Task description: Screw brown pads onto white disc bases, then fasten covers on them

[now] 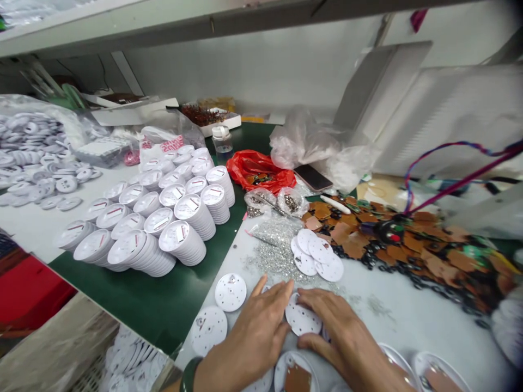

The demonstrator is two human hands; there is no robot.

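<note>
My left hand (259, 324) lies low over the worktop, fingers stretched out and a sliver of white showing beyond them. Between the two hands is a white perforated disc (303, 317). My right hand (343, 326) has its fingers and thumb at that disc's right edge, closed about it; the exact grip is partly hidden. Two similar discs, one (231, 292) above the other (209, 329), lie left of my left hand. Nearer me, a round white part (296, 373) carries a brown board. Beyond my hands is a small pile of white discs (317, 254).
Tiny metal parts (272, 253) are strewn beyond my hands. Brown boards (392, 245) heap at right, near a dark tool with a cord (388, 228). Stacks of white cups (183, 234) fill the green mat. A red bag (261, 171) and phone (314, 177) lie behind.
</note>
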